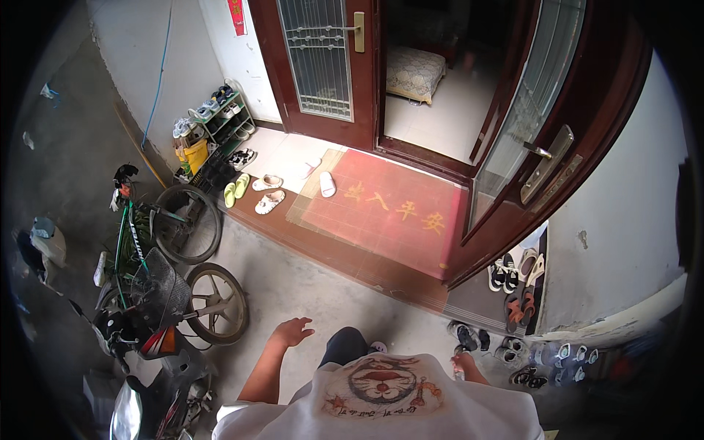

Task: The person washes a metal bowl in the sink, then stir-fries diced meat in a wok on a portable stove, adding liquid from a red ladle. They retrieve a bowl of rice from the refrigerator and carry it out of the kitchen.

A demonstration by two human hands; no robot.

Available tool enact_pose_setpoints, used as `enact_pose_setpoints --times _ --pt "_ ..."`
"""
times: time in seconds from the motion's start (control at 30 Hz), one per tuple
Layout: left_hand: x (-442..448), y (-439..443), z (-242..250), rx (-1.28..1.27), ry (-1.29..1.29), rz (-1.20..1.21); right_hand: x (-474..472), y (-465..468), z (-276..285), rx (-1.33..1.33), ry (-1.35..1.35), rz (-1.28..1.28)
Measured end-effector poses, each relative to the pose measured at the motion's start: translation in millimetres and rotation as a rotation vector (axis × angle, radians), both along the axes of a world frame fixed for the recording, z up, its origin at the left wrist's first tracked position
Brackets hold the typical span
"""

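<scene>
Over the concrete floor [308, 297], my left hand [293, 331] is held out with its fingers apart and nothing in it. My right hand [463, 363], low at the right beside my white T-shirt [379, 396], has its fingers curled around a small clear object [458, 374], too small to name surely. Ahead, a red doormat [385, 209] with yellow characters lies on the tiled step. A white slipper [327, 184] rests at its left edge. The glazed right door leaf [550, 159] stands open, and a cloth-covered piece of furniture [415, 71] shows inside.
A motorcycle [165, 341] and a bicycle [129, 242] stand at the left. A shoe rack [225, 121], a yellow container [193, 157], green slippers [237, 190] and patterned clogs [269, 202] are by the step. Black-and-white sneakers [503, 274] and several plastic bottles [562, 357] are at the right.
</scene>
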State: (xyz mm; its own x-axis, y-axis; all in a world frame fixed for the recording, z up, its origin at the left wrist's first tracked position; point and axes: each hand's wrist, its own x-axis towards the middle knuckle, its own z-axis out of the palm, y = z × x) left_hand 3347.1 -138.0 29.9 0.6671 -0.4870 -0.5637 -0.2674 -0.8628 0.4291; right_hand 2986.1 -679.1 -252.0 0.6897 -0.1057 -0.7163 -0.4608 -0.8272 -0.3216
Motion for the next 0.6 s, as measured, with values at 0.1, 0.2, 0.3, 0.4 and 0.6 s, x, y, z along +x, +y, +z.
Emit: enact_pose_setpoints --times 0.1,0.2,0.3,0.4,0.6 --pt "86 -6 -4 -0.028 0.033 0.184 255 1 55 0.27 -0.123 -0.519" --pt "179 -31 -29 0.044 0.076 0.19 451 -23 122 0.218 -0.437 -0.279" --pt "293 -80 -39 0.126 0.131 0.102 584 -42 163 0.243 -0.536 -0.226" --pt "426 -171 5 -0.032 0.017 0.043 657 -90 197 0.301 -0.41 -0.296" --pt "632 -369 124 -0.319 -0.292 -0.081 669 -195 204 0.172 -0.127 -0.567"
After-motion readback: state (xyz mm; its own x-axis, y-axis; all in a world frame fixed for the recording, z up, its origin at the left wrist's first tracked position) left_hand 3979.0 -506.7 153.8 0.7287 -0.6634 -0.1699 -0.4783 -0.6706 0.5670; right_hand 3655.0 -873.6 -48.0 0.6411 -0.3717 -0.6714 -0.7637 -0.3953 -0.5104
